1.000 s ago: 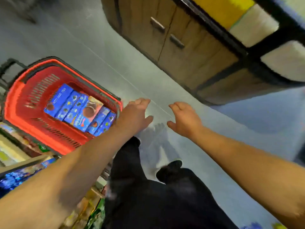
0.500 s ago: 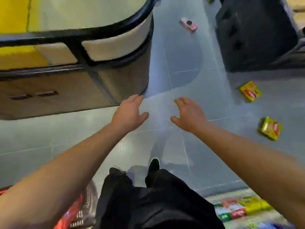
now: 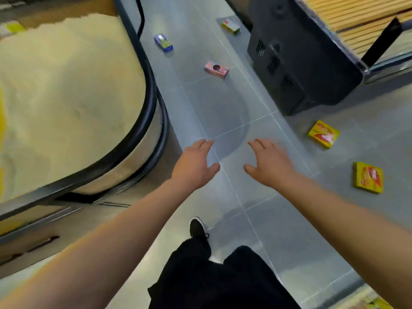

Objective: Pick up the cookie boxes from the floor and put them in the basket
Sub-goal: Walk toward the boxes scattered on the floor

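A lane of glossy grey tiled floor (image 3: 223, 103) runs between a rounded black-rimmed bin of pale grain (image 3: 66, 97) at left and a dark vented plastic cabinet (image 3: 296, 63) at right. Rectangular cardboard cookie boxes lie scattered well apart: a pink box (image 3: 216, 69), a blue box (image 3: 163, 42), a far yellow box (image 3: 231, 26), and two yellow boxes (image 3: 323, 134) (image 3: 367, 177) at right. The left hand (image 3: 194, 167) and right hand (image 3: 270, 163) extend forward palm-down, fingers spread and relaxed, holding nothing.

A rounded bin (image 3: 153, 121) heaped with pale grain (image 3: 66, 97) stands at left. A dark cabinet (image 3: 298, 63) stands at upper right on the grey tiled floor (image 3: 223, 112).
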### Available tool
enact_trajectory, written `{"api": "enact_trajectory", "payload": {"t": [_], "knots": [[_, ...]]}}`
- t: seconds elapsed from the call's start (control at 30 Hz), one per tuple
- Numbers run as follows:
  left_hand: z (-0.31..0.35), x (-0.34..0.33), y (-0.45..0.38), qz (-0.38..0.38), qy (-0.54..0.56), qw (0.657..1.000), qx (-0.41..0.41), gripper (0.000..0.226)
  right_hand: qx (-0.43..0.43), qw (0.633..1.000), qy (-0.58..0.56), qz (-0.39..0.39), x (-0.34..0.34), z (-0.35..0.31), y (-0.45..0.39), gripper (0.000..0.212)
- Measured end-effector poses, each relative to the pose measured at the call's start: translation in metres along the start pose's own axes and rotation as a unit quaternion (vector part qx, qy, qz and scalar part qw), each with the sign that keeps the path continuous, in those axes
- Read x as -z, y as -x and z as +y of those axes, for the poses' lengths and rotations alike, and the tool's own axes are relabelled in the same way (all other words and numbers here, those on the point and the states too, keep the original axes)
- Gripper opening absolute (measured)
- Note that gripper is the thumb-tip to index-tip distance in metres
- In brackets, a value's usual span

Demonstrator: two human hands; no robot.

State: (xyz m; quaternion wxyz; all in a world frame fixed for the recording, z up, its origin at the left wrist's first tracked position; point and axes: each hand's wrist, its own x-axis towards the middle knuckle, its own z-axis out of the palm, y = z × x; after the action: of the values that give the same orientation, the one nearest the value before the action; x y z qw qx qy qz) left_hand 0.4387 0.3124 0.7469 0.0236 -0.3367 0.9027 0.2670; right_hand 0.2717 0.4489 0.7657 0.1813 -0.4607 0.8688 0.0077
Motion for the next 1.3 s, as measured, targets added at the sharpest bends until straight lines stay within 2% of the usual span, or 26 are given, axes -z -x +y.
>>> {"api": "enact_trajectory", "payload": {"t": [0.3, 0.47, 0.7, 0.97, 1.17, 1.3], "knots": [[0.029, 0.044, -0.170, -0.050, -0.058, 0.996, -0.049, 0.072, -0.036, 0.998, -0.034, 0.026, 0.059, 0.054, -0.113, 0.076], [0.053, 0.058, -0.270, -0.019, -0.068, 0.997, -0.018, 0.072, -0.003, 0.999, -0.038, 0.036, 0.093, 0.102, -0.206, 0.075], [0.083, 0.081, -0.365, 0.018, -0.053, 0.997, 0.057, 0.071, 0.072, 0.997, 0.000, 0.019, 0.150, 0.154, -0.327, 0.075], [0.062, 0.110, -0.471, 0.065, -0.004, 0.991, 0.113, 0.071, 0.141, 0.990, 0.029, -0.009, 0.190, 0.155, -0.468, 0.074], [0.021, 0.151, -0.587, 0.064, -0.003, 0.993, 0.101, 0.071, 0.131, 0.990, 0.046, -0.014, 0.222, 0.131, -0.591, 0.074], [0.001, 0.189, -0.664, 0.029, -0.014, 0.995, 0.092, 0.073, 0.106, 0.993, 0.037, -0.023, 0.247, 0.115, -0.663, 0.074]]}}
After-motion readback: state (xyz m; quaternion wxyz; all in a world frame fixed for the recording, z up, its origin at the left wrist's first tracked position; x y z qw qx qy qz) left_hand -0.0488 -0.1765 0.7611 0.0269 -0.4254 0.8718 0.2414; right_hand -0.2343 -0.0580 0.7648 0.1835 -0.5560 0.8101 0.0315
